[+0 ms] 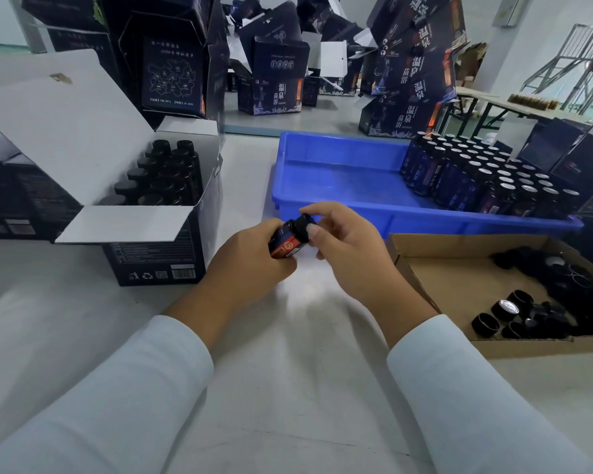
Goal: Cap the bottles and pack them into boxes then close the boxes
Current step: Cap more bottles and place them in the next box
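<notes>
My left hand (250, 265) grips a small dark bottle (286, 246) with an orange label, tilted above the white table. My right hand (343, 248) pinches the black cap (303, 225) on the bottle's top between thumb and fingers. An open dark box (158, 254) at the left holds several capped bottles (165, 176). A blue tray (343, 179) behind my hands holds several uncapped bottles (486, 179) at its right end. A cardboard tray (442, 278) at the right holds loose black caps (528, 313).
Stacks of dark printed boxes (274, 80) stand across the back of the table and at the far left. Metal frames (579, 56) stand at the far right. The white table (288, 388) stretches toward me between my sleeves.
</notes>
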